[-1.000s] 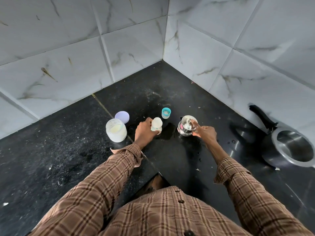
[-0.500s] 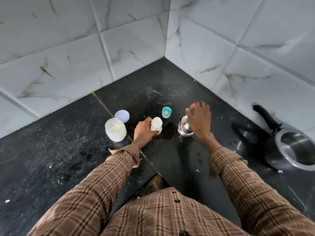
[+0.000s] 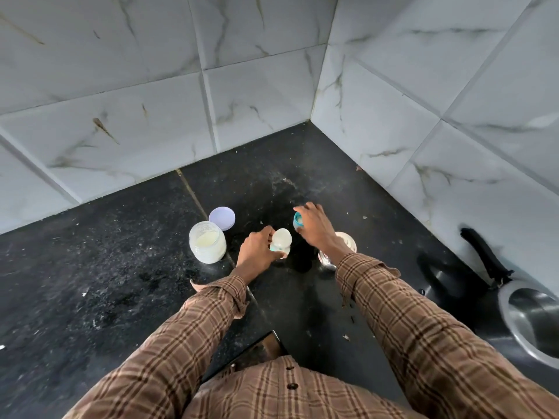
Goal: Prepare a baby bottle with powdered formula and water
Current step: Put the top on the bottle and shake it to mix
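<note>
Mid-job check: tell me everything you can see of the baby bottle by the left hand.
The baby bottle is small and stands upright on the black counter, between the open powder jar and the teal cap. It looks like pale, translucent plastic, whitish, with a hint of teal near its base. Its top has no cap or nipple on it. The left hand grips its side with curled fingers. How full it is cannot be told.

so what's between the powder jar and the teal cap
In the head view, the left hand gripping the baby bottle sits between the jar and the cap.
</note>
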